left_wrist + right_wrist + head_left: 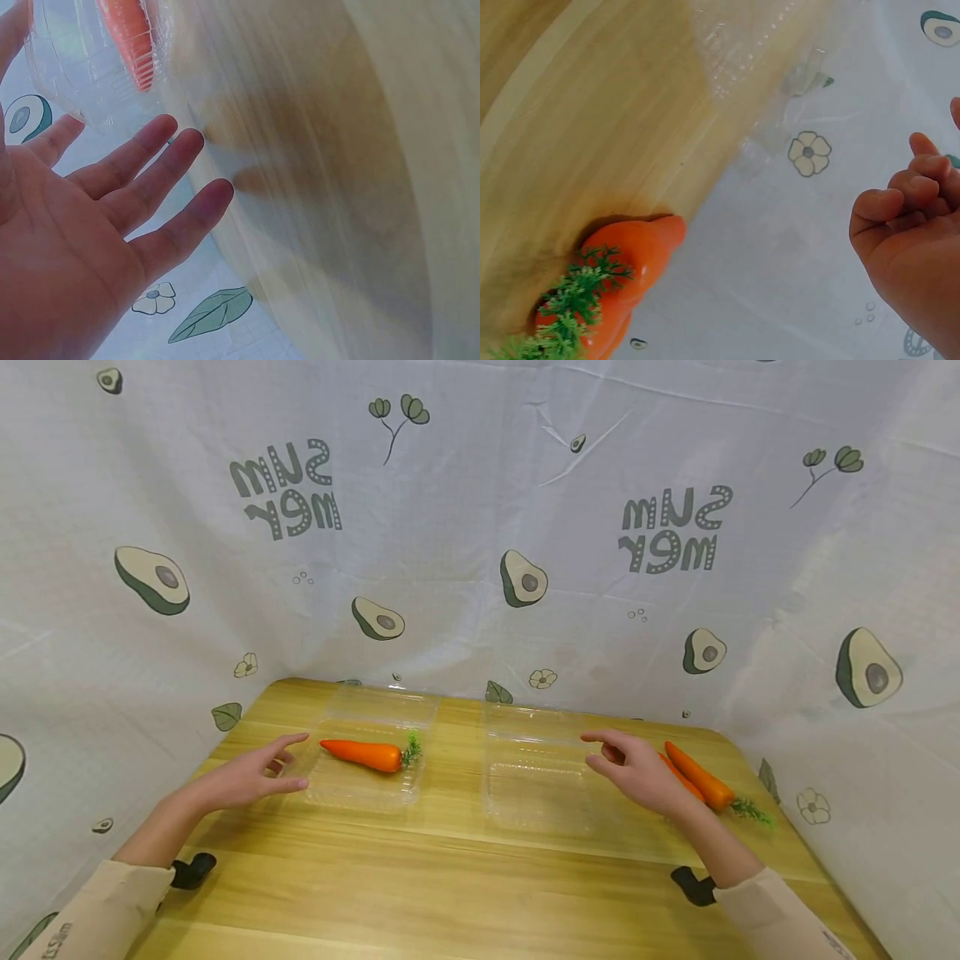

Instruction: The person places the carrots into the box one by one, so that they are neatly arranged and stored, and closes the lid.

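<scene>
One orange carrot (362, 755) with a green top lies in the left clear plastic box (360, 797), whose lid is folded back. My left hand (251, 774) is at that box's left side, its fingers spread and holding nothing. In the left wrist view, the palm and fingers (165, 232) show beside the box. Over the right edge of a second clear box (536, 814) hovers my right hand (633, 768), with the index finger out and the others loosely bent around nothing. Two more carrots (701, 777) lie to its right, one partly hidden behind the hand and wrist.
The wooden table (420, 893) ends against a white curtain (450, 510) printed with avocados, which closes off the back and sides. Bare wood lies in front of both boxes. Black straps (693, 887) sit at both wrists.
</scene>
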`<act>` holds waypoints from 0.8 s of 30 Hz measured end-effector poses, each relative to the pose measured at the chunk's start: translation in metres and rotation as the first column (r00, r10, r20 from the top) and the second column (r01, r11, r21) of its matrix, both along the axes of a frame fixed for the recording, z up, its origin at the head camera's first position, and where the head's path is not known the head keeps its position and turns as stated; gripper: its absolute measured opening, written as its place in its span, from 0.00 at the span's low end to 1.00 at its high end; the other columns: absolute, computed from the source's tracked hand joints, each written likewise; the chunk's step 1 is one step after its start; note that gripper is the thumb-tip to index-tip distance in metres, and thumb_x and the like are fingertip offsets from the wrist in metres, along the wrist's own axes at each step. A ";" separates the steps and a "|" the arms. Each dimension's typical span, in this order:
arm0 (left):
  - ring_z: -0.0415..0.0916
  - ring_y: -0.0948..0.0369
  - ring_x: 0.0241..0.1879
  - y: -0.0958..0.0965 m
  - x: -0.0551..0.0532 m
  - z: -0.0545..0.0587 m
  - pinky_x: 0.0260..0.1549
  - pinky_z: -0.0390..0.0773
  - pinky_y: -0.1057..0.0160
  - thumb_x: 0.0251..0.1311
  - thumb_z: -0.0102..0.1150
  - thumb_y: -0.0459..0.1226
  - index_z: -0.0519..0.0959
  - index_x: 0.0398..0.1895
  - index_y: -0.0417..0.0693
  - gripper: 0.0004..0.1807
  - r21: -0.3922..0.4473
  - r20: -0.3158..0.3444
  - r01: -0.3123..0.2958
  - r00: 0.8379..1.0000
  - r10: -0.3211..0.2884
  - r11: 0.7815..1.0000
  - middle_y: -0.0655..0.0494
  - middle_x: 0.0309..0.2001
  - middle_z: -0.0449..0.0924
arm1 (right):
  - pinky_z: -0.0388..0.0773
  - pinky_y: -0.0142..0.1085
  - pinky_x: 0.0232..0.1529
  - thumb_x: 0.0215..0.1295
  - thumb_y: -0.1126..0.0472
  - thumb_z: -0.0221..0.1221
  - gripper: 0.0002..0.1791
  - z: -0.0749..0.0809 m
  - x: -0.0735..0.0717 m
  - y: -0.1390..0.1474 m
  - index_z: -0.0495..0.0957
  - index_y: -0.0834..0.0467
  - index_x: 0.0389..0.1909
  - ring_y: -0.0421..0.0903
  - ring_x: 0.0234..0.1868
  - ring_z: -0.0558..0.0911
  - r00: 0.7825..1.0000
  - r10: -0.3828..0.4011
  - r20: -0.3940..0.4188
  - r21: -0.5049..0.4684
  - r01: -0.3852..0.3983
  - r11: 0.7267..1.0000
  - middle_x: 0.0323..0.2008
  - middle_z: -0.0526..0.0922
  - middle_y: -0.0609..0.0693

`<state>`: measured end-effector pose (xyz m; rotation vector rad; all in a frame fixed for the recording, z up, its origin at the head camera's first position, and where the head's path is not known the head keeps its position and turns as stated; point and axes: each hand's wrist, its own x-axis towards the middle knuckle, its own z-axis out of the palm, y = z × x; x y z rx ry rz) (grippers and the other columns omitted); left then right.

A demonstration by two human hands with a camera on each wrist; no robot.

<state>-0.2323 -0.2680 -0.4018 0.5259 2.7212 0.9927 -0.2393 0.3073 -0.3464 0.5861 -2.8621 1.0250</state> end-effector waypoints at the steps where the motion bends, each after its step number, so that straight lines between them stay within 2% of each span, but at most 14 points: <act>1: 0.74 0.38 0.58 0.000 0.000 0.000 0.51 0.77 0.39 0.67 0.62 0.50 0.51 0.79 0.40 0.47 -0.001 -0.001 0.000 1.000 0.000 1.000 0.29 0.61 0.71 | 0.62 0.34 0.25 0.72 0.59 0.60 0.20 -0.001 0.001 0.001 0.77 0.60 0.62 0.40 0.24 0.62 1.000 -0.003 0.003 -0.005 0.003 1.000 0.24 0.63 0.48; 12: 0.74 0.37 0.58 -0.001 0.000 -0.001 0.51 0.77 0.40 0.67 0.62 0.51 0.51 0.79 0.40 0.47 -0.006 -0.001 -0.001 1.000 0.001 1.000 0.29 0.61 0.71 | 0.63 0.34 0.24 0.74 0.54 0.58 0.22 -0.007 0.014 0.021 0.76 0.61 0.63 0.39 0.22 0.63 0.998 -0.070 0.006 -0.030 0.070 0.997 0.24 0.65 0.48; 17: 0.74 0.38 0.58 -0.001 0.000 -0.001 0.51 0.77 0.40 0.67 0.62 0.51 0.51 0.79 0.41 0.47 -0.011 -0.009 0.000 1.000 0.000 1.000 0.30 0.61 0.72 | 0.63 0.34 0.23 0.74 0.49 0.57 0.26 -0.010 0.020 0.029 0.75 0.62 0.64 0.39 0.19 0.63 0.991 -0.135 0.019 -0.024 0.136 0.990 0.21 0.64 0.47; 24: 0.74 0.40 0.58 -0.001 0.000 0.000 0.50 0.77 0.42 0.66 0.63 0.50 0.52 0.79 0.41 0.46 -0.015 -0.024 -0.004 1.000 0.003 1.000 0.33 0.60 0.74 | 0.59 0.35 0.22 0.74 0.48 0.58 0.28 -0.016 0.024 0.039 0.74 0.62 0.66 0.39 0.20 0.59 0.977 -0.214 0.021 -0.011 0.214 0.977 0.22 0.63 0.47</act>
